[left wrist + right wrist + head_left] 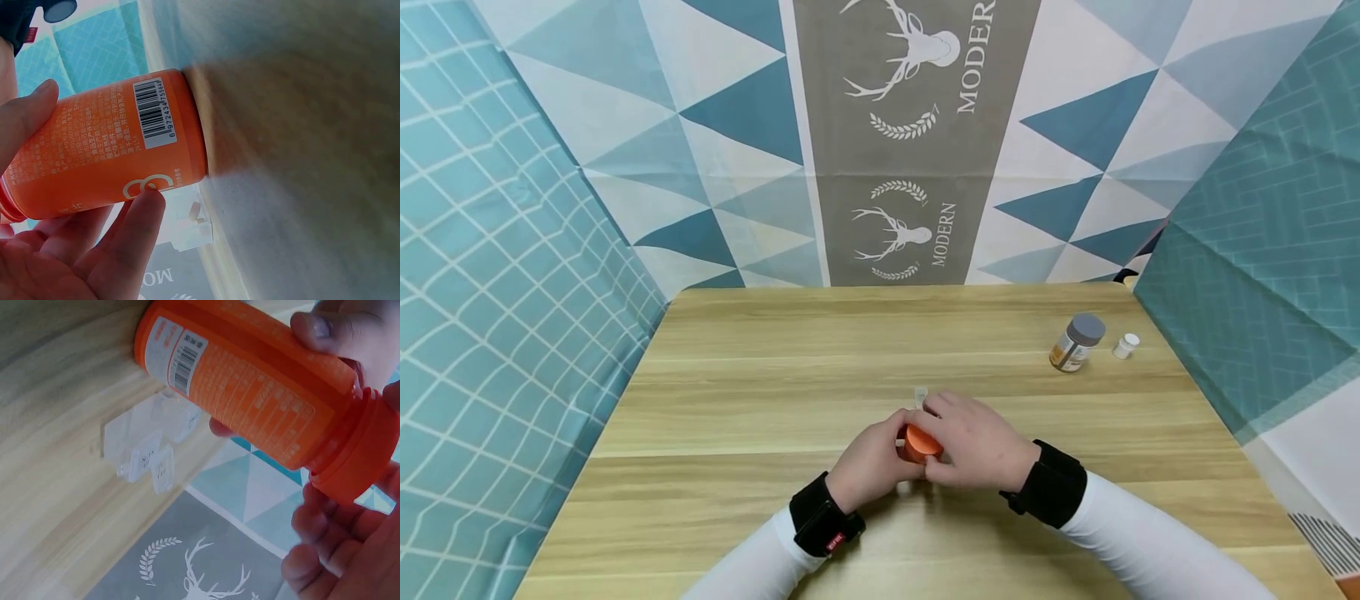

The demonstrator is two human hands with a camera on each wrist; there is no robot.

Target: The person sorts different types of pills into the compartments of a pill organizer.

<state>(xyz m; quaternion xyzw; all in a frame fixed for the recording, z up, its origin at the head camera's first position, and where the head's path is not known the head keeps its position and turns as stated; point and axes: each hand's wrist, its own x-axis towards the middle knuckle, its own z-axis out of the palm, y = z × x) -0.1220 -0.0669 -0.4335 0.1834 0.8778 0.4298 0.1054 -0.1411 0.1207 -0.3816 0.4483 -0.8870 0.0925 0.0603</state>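
Observation:
An orange plastic bottle (106,150) with a barcode label stands upright on the table between both hands. My left hand (867,465) grips its body, thumb on one side and fingers on the other. The fingers of my right hand (977,443) are curled round the orange screw cap (359,453) at the top. A strip of the neck shows below the cap in the right wrist view. Behind the bottle lies a clear plastic pill organizer (122,440) with small lids standing up; in the head view the hands hide most of it.
A grey-capped jar (1077,342) stands at the right back of the wooden table (760,367). Beside it is a small white bottle (1126,346). Patterned cloth hangs (730,150) behind the table and along both sides.

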